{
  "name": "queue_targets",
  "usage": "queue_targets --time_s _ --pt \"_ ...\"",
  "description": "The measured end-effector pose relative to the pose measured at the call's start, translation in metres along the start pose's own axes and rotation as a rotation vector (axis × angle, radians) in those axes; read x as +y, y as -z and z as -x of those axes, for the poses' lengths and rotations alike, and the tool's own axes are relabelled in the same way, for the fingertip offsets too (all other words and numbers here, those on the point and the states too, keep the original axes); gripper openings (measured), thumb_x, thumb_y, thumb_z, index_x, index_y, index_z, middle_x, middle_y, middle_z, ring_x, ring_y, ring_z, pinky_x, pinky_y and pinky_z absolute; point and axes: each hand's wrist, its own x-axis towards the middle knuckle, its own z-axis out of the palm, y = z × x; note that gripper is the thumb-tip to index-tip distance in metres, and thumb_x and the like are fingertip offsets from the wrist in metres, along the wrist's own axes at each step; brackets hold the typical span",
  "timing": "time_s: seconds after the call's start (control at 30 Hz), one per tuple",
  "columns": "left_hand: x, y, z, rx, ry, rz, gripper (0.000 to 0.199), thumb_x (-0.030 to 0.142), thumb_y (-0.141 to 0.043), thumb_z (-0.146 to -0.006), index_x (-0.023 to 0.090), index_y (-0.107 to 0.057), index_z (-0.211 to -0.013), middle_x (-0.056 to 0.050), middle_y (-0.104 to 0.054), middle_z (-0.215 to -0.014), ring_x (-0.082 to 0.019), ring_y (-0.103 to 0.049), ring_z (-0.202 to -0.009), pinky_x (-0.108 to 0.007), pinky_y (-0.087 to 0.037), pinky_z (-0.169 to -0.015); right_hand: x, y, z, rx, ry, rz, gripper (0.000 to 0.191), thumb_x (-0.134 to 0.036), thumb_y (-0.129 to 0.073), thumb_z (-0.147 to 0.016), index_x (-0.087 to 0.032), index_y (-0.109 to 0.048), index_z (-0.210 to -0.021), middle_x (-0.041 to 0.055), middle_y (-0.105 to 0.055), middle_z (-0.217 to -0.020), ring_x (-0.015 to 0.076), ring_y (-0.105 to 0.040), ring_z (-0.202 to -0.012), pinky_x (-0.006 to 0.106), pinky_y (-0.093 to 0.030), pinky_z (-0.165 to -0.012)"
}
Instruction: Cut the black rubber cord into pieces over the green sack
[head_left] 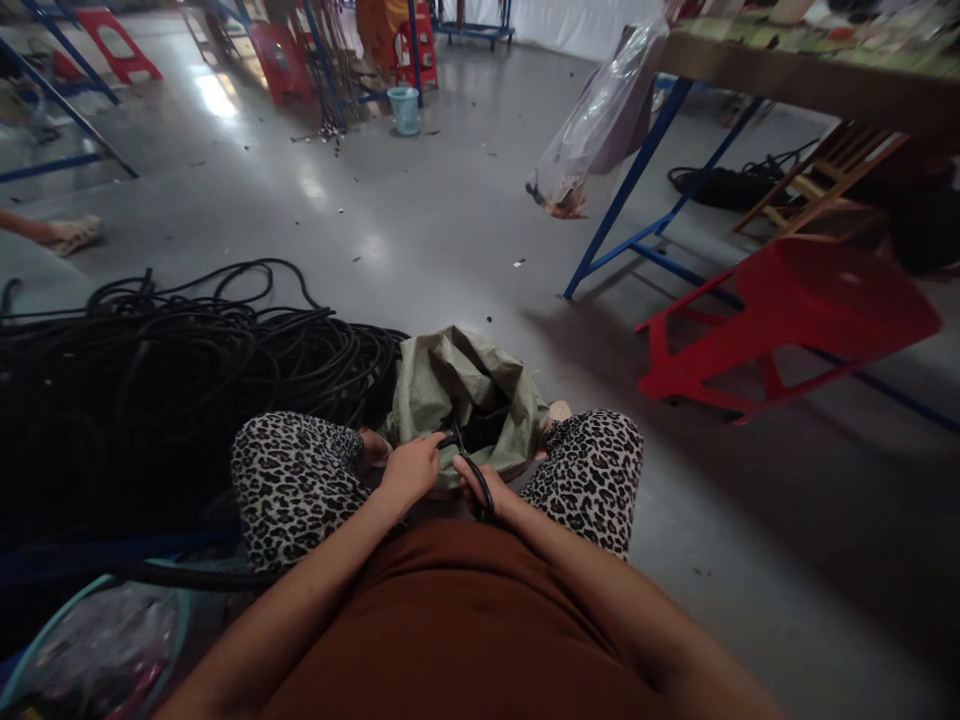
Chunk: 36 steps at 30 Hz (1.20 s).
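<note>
My right hand [487, 488] is closed around the dark-handled scissors [477, 476], whose blades point away from me over an open woven sack [420, 385]. Close beside it, my left hand [411, 468] grips a short end of black cord [448, 440] at the scissor blades. The sack stands between my knees with its mouth spread, and dark pieces lie in its shadowed inside. A large heap of coiled black cord [262, 345] covers the floor at my left.
A red plastic stool [795, 310] and a blue-legged table [750, 60] stand at right, with a clear plastic bag [581, 140] hanging off the table. A light-blue basket [184, 620] holding plastic bags sits at lower left. Another person's foot [75, 233] shows at far left.
</note>
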Motion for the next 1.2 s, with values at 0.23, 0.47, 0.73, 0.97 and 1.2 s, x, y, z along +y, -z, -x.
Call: queue_targets --time_s 0.23,0.47,0.73,0.97,1.2 --pt "-0.002 -0.004 0.000 0.029 -0.015 0.000 0.040 0.023 -0.037 -0.083 0.028 -0.050 -0.120 -0.003 -0.062 -0.112 -0.018 -0.058 -0.098 -0.028 -0.044 -0.081 0.005 0.003 -0.004 0.037 0.047 0.124 0.054 -0.067 -0.040 -0.075 -0.015 -0.050 -0.061 0.0004 -0.047 -0.044 0.0105 -0.045 -0.037 0.022 -0.036 -0.038" --pt "-0.005 -0.006 -0.002 0.062 -0.017 0.015 0.039 0.022 -0.037 -0.083 0.028 -0.052 -0.119 -0.002 -0.061 -0.114 -0.018 -0.058 -0.100 -0.029 -0.043 -0.083 0.007 0.004 -0.006 0.067 0.083 0.199 0.058 -0.069 -0.038 -0.074 -0.015 -0.049 -0.057 -0.0003 -0.045 -0.043 0.0095 -0.042 -0.035 0.021 -0.033 -0.036" --pt "-0.005 -0.004 -0.003 0.043 0.028 0.051 0.039 0.021 -0.040 -0.082 0.028 -0.052 -0.119 -0.002 -0.061 -0.115 -0.017 -0.057 -0.100 -0.028 -0.042 -0.087 0.006 0.004 -0.005 0.095 0.129 0.297 0.055 -0.064 -0.041 -0.074 -0.015 -0.046 -0.052 -0.0019 -0.040 -0.041 0.0078 -0.039 -0.038 0.019 -0.029 -0.038" --pt "-0.009 -0.008 -0.004 0.049 0.008 0.016 0.039 0.022 -0.040 -0.082 0.028 -0.053 -0.118 -0.002 -0.062 -0.112 -0.019 -0.058 -0.098 -0.030 -0.044 -0.083 0.004 0.007 -0.004 0.109 0.181 0.424 0.052 -0.058 -0.043 -0.077 -0.015 -0.044 -0.048 -0.0021 -0.036 -0.041 0.0088 -0.040 -0.042 0.019 -0.028 -0.042" --pt "-0.012 -0.009 -0.005 0.042 0.003 0.007 0.039 0.022 -0.039 -0.082 0.027 -0.053 -0.118 -0.004 -0.063 -0.110 -0.019 -0.059 -0.096 -0.030 -0.044 -0.082 0.006 0.008 -0.004 0.106 0.135 0.442 0.051 -0.056 -0.044 -0.078 -0.016 -0.044 -0.048 -0.0022 -0.036 -0.039 0.0097 -0.041 -0.040 0.020 -0.031 -0.042"
